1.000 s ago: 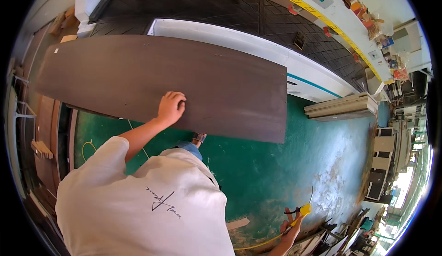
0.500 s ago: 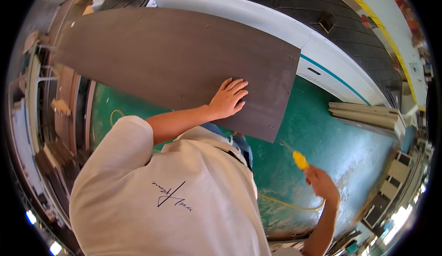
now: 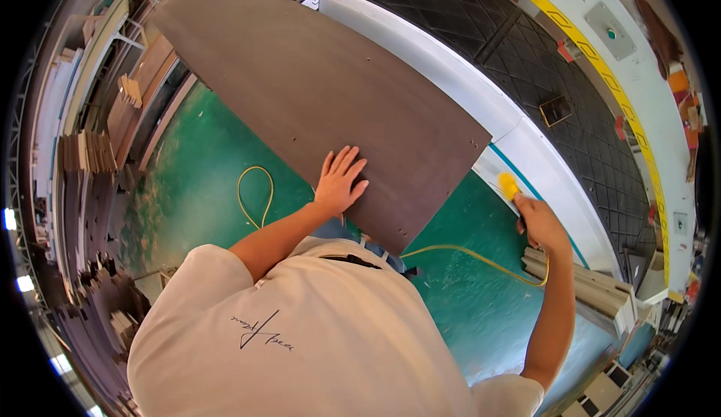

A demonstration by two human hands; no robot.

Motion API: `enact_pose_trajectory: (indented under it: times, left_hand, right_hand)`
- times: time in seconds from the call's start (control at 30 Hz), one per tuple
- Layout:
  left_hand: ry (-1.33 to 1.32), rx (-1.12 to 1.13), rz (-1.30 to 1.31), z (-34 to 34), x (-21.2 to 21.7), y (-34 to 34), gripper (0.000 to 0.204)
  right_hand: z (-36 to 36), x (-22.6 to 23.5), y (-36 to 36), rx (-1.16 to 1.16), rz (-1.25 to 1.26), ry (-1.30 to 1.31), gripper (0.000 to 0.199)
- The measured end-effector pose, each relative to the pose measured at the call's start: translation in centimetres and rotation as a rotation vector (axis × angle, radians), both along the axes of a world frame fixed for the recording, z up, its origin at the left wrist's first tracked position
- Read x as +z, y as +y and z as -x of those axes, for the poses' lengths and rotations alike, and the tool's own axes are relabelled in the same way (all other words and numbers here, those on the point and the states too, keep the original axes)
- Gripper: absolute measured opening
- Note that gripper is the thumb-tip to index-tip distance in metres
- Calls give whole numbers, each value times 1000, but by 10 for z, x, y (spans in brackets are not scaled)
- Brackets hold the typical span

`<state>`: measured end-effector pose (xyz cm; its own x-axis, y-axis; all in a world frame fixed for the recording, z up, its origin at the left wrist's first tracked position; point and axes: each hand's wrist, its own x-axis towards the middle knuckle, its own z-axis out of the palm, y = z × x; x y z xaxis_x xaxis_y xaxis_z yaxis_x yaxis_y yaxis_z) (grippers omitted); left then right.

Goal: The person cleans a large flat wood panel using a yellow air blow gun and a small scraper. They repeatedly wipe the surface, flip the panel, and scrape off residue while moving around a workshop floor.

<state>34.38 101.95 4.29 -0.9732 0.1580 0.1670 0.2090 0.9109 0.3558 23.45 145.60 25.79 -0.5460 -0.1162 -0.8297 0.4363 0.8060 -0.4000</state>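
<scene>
A long dark brown board (image 3: pixel 300 64) stretches from the far left towards the middle, with small holes near its edges. On its near edge my left hand (image 3: pixel 342 180) lies flat, fingers stretched and slightly apart. To the right of the board, my right hand (image 3: pixel 542 223) is closed round a yellow air blow gun (image 3: pixel 509 185). The thin nozzle of the gun points up and left, towards the board's right corner. A yellow air hose (image 3: pixel 473 253) hangs in a curve from my right hand towards my waist.
Behind the board runs a white machine edge (image 3: pixel 537 158) with a teal stripe. Beyond it is a black machine bed (image 3: pixel 571 169) and a yellow-marked beam (image 3: pixel 578 27). Stacked panels (image 3: pixel 593 293) stand at the right, and board racks (image 3: pixel 82 154) at the left. The floor (image 3: pixel 195 162) is green.
My right hand has raised the blow gun up and forward, from over the floor to beside the board's right corner. My left hand now rests nearer the board's edge. The view has turned.
</scene>
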Motion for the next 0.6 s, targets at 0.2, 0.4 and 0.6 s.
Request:
enact_pose_trajectory:
  times: [0.2,0.4,0.6]
  left_hand:
    - [28,266,2,-10,-9,-43,51]
    - [58,363,8,5,-14,-86,51]
    - [71,510,148,57,-27,-149,54]
  right_hand:
    - [4,-7,-21,24,26,-12,62]
    - [-38,-41,-38,-51,343,1,52]
    - [-107,-82,-66,-828,623,295,58]
